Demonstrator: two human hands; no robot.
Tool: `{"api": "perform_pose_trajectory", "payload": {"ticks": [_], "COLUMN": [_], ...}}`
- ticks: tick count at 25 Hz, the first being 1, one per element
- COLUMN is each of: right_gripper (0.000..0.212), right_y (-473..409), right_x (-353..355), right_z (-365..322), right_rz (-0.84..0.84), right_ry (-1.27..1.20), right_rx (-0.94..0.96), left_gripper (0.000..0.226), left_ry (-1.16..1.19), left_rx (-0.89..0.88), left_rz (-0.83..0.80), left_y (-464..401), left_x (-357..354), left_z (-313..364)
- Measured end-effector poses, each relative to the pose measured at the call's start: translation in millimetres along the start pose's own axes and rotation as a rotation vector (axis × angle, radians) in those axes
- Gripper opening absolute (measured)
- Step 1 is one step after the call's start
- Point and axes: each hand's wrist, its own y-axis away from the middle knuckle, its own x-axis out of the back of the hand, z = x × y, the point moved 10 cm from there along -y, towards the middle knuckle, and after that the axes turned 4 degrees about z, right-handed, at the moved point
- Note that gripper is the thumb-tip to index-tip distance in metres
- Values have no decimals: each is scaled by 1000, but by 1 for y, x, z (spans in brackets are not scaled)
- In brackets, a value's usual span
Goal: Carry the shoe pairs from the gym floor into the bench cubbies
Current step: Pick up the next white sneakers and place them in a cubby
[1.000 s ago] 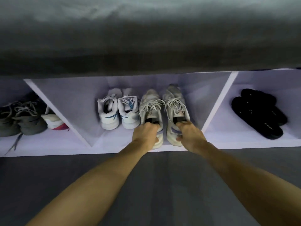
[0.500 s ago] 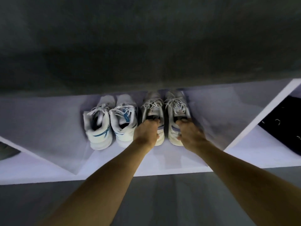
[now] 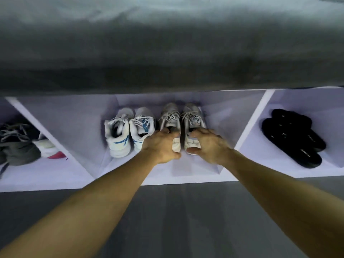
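Note:
A pair of grey-white laced sneakers stands side by side in the middle cubby (image 3: 188,172) of the white bench, toes pointing inward. My left hand (image 3: 161,146) curls over the heel collar of the left sneaker (image 3: 170,116), with the fingers at the shoe's opening and the thumb under the heel. My right hand (image 3: 208,146) is cupped loosely behind the right sneaker (image 3: 192,116); its fingers are spread and the heel shows between thumb and fingers. Both shoes rest on the cubby floor.
A white pair with blue stripes (image 3: 128,131) stands just left of them in the same cubby. The left cubby holds dark grey sneakers (image 3: 16,144) and a white-and-pink shoe (image 3: 48,148). Black slides (image 3: 294,138) lie in the right cubby. Grey gym floor (image 3: 167,220) lies below.
The view has pulled back from the cubby. Both hands have drawn slightly toward the heels, and the right hand's fingers have come out of the shoe and spread. The sneakers sit further inside.

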Motion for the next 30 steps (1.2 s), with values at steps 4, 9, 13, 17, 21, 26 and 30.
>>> {"api": "perform_pose_trajectory", "payload": {"ticks": [4,9,13,17,21,26,30], "right_gripper": [47,34,43,53,66,63,57], "right_y": [59,123,157,176,193,238,309], "right_x": [44,155,273,379,514,741,926], "right_z": [-28,-76,-99,-112,-142,-232,-320], "right_rz": [-80,-42,126,214,236,300,378], "right_ry": [-39,42,57,66,80,93,80], "right_rx": [-2,44,109,103,104,137,173], "left_gripper": [60,50,61,71,75,79,78], "left_ry": [-10,33,65,45,61,26,12], "left_rx": [-21,-113,-156,-188,-247,-254,-284], "left_rz": [-31,17,172,269,285,346,355], "left_y": [60,131,152,157,178,244,331], "left_x": [45,145,252,355,490,725,909], "left_z": [33,85,120,167,234,293,339]}}
